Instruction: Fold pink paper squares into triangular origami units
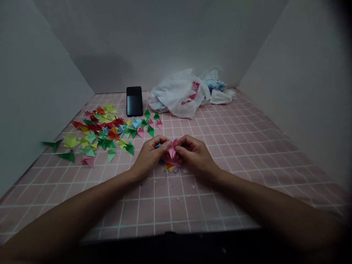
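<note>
Carefully, the left hand [150, 156] and the right hand [195, 156] meet just below the centre of the frame, their thumbs and fingertips closed together on a pink folded paper piece [172, 148], whose sharp point stands up between them. The work in hand looks like fitting folded paper units into a small assembly, and this pinch calls for steady, even pressure along the creases, since thin paper buckles easily. Directly beneath the hands, a layered paper cluster [170, 168] shows yellow, orange and purple edges, partly hidden by the fingers. Small white specks [184, 170] dot the pink gridded mat [233, 146] around it. To the upper left spreads a loose heap of folded paper triangles [99, 126] in green, red, yellow, blue and pink, matte and sharp-cornered. Farther back, near the top centre, a black smartphone [134, 101] lies flat beside a crumpled white plastic bag [177, 93] with red print.
</note>
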{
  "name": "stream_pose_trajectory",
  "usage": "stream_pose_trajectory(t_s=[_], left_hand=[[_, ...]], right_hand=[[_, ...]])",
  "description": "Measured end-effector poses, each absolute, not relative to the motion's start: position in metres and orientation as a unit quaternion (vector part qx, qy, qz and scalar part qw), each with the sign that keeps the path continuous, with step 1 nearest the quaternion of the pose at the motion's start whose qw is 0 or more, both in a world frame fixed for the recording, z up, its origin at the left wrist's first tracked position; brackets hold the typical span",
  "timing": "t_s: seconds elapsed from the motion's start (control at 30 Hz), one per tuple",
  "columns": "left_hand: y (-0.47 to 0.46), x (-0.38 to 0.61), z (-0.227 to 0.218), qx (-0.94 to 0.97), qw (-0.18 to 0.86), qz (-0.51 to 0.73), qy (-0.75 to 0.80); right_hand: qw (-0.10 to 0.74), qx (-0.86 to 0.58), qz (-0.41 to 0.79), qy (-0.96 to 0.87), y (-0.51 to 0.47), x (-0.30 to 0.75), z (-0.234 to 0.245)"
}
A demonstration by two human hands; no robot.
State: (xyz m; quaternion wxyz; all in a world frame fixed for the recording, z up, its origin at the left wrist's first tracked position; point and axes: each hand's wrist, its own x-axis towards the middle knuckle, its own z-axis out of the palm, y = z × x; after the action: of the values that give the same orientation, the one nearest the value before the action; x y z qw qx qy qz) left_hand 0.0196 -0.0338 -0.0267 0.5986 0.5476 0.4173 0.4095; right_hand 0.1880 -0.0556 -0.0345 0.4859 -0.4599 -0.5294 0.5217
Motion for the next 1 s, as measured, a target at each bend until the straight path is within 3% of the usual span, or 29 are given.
stream_pose_trajectory(t_s=[0.3, 1.0], left_hand=[[-0.0372, 0.0208, -0.0279, 0.510, 0.649, 0.391, 0.408], [-0.0349, 0.0204, -0.0327, 0.522, 0.624, 0.418, 0.403]], right_hand=[[0.485, -0.451, 0.540, -0.519, -0.0563, 0.1872, -0.0357], [0.500, -0.446, 0.516, -0.534, -0.0537, 0.1882, -0.0399]])
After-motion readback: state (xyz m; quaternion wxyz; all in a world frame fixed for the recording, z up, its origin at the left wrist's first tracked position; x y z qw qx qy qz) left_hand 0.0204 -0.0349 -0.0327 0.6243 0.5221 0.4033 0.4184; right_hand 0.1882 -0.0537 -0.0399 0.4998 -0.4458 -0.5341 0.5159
